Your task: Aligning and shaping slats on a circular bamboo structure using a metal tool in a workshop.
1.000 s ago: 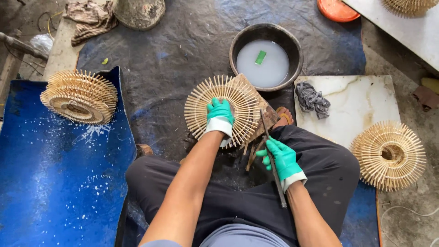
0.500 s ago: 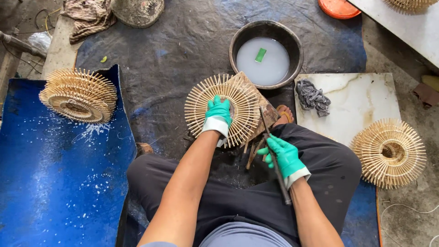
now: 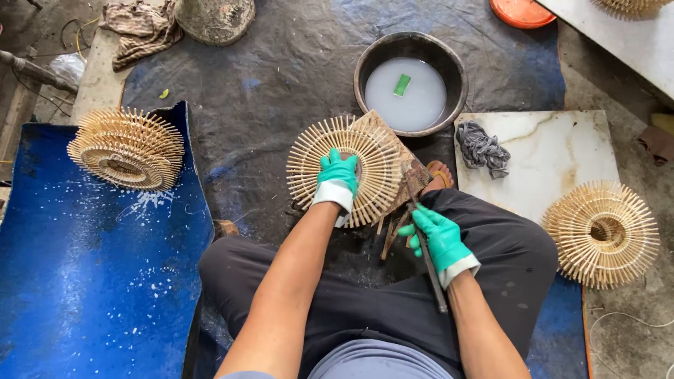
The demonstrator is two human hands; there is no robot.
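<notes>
Seated cross-legged, working a round bamboo-stick disc (image 3: 351, 168) propped on a wooden block (image 3: 397, 151), just in front of the knees and below the basin of milky water (image 3: 409, 84). Left hand (image 3: 338, 175) in a green glove, pressed flat over the disc's hub, fingers together, much as half a second ago. Right hand (image 3: 441, 238) closed around a thin dark tool (image 3: 425, 245), perhaps a blade (hard to tell), tip at the disc's right edge; barely shifted since. So: holding and trimming continues, nothing released. Finished discs (image 3: 126, 149) on the blue sheet (image 3: 91, 281)
</notes>
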